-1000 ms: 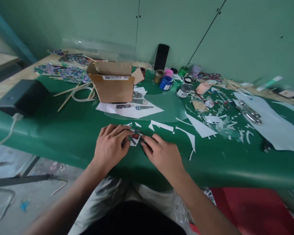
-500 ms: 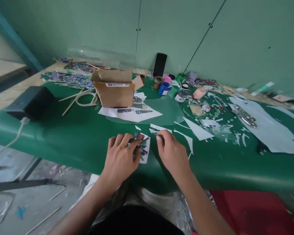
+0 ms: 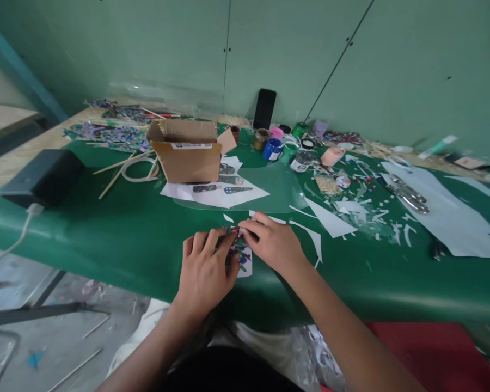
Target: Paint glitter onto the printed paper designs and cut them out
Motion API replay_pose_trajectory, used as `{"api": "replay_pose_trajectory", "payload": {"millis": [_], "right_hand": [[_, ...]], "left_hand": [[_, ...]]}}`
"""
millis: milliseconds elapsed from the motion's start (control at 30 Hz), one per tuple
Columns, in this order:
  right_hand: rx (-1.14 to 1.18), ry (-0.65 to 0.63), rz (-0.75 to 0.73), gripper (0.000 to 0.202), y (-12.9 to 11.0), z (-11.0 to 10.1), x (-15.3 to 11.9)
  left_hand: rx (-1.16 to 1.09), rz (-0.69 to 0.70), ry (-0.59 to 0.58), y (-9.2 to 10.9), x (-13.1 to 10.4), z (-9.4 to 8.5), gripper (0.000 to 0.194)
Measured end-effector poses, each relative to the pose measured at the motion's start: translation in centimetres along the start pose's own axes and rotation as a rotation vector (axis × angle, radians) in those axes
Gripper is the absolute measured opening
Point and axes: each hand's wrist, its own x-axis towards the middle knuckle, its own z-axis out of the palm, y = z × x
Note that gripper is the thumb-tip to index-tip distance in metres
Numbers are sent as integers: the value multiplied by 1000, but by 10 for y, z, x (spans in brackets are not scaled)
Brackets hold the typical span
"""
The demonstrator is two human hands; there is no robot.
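A small white card (image 3: 247, 268) lies near the table's front edge, covered with multicoloured shard-like pieces (image 3: 242, 253). My left hand (image 3: 207, 267) rests over its left side, with fingers bent and the thumb and index finger gripping it. From the right, my right hand (image 3: 274, 242) reaches the card's upper part. Its thumb and index finger are pinched together close to my left fingertips. Whatever sits in that pinch is too small and too covered to make out.
Beyond the hands, a cardboard box (image 3: 191, 163) stands on a white sheet (image 3: 249, 201) with decorated pieces. Paint jars (image 3: 273, 149) and a leaning phone (image 3: 264, 109) are behind. Paper scraps (image 3: 330, 218) and metal-handled tools (image 3: 408, 193) lie right; a black adapter (image 3: 43, 177) sits left.
My right hand has moved left from beside the card onto its upper part, its fingertips now meeting my left hand's. My left hand stays on the card. The view has shifted slightly.
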Motion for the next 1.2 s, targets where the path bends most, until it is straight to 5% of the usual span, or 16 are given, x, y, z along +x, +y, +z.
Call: {"api": "replay_pose_trajectory", "payload": {"millis": [333,1200], "right_hand": [[-76,89,-117,24,6,1,3],[-119,-15,-172,26,8,-6,-5]], "left_hand": [[-84,-1,-43,-7,6,-1,35],[-103,36,-102,-11,13,-1,37]]}}
